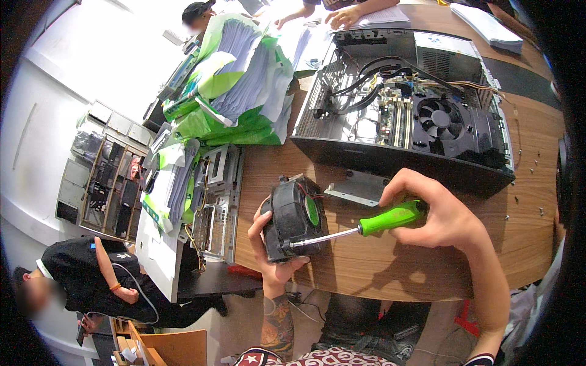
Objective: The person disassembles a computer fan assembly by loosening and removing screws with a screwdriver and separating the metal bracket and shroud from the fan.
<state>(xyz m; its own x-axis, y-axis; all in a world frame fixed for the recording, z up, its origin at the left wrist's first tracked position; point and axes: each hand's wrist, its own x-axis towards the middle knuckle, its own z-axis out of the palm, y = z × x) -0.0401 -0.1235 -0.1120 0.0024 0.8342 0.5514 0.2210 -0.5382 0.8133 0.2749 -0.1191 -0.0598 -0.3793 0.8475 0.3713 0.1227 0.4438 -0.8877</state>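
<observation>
My left hand (270, 247) holds a black plastic fan unit (285, 213) with a green round label and thin wires, raised at the wooden table's front. My right hand (436, 216) grips a screwdriver (390, 218) by its green handle, its silver shaft reaching left to the lower corner of the fan unit. Just behind them lies a metal bracket (355, 188) on the table. Farther back, an open black computer case (342, 149) shows cables, a board, memory modules and a fan.
Paper stacks in green wrappers (238, 79) and a metal chassis (217, 207) line the left. Several screws (506, 216) lie at right on the wooden table (525, 244). Co-workers' hands (345, 15) are at the far side; a person in black (91, 280) is at lower left.
</observation>
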